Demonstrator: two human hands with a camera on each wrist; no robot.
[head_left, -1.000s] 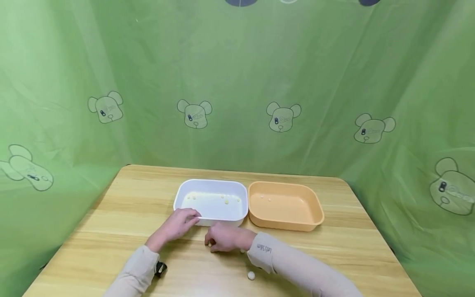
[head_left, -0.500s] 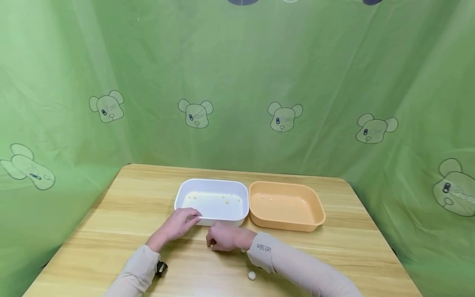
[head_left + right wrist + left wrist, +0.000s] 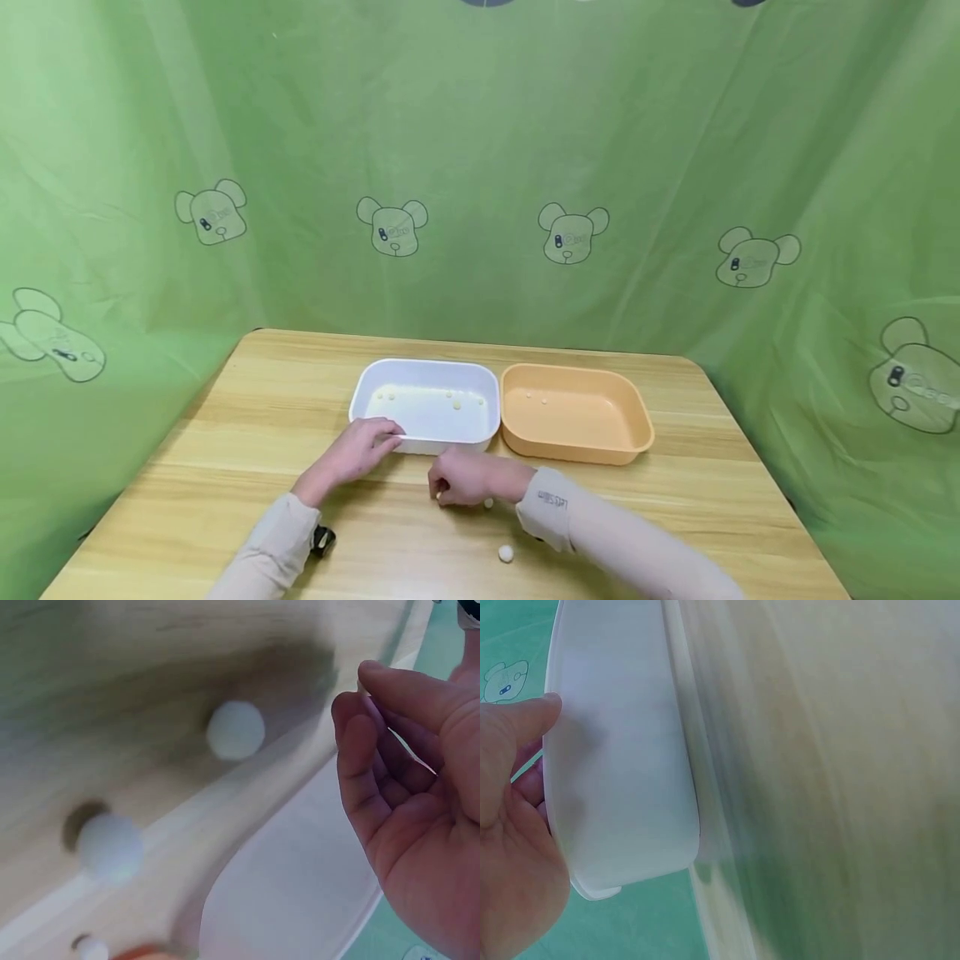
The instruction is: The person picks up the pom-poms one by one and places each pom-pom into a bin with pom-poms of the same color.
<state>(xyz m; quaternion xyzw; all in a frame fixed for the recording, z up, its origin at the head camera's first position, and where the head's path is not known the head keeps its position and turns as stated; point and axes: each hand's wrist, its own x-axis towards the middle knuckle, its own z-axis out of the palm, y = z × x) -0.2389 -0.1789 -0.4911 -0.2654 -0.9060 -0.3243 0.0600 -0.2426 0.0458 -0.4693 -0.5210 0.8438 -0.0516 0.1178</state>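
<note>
At 5 o'clock from the white tray [image 3: 423, 421], your right hand [image 3: 467, 478] pinches a small pale bead [image 3: 438, 497] between thumb and fingertips; most of the bead is hidden. Your left hand [image 3: 362, 446], at roughly 9 to 10 o'clock from the right, holds the white tray's near rim, thumb and fingers on opposite faces, and covers part of that edge.

Obstructions noted: the white tray's near wall stands just beyond your right knuckles, and your right sleeve [image 3: 615, 537] lies across the table [image 3: 202, 508] towards 4 o'clock. One white ball [image 3: 488, 502] sits close to your right hand at 4 o'clock; a larger white ball [image 3: 506, 553] lies farther off at 5.

At 2 o'clock you have the orange tray [image 3: 577, 425], tight beside the white one, with two small pale pieces [image 3: 544, 402] inside. Five yellowish pieces [image 3: 457, 405] are visible in the white tray. A green curtain [image 3: 480, 167] printed with bear heads hangs at 12 o'clock.
</note>
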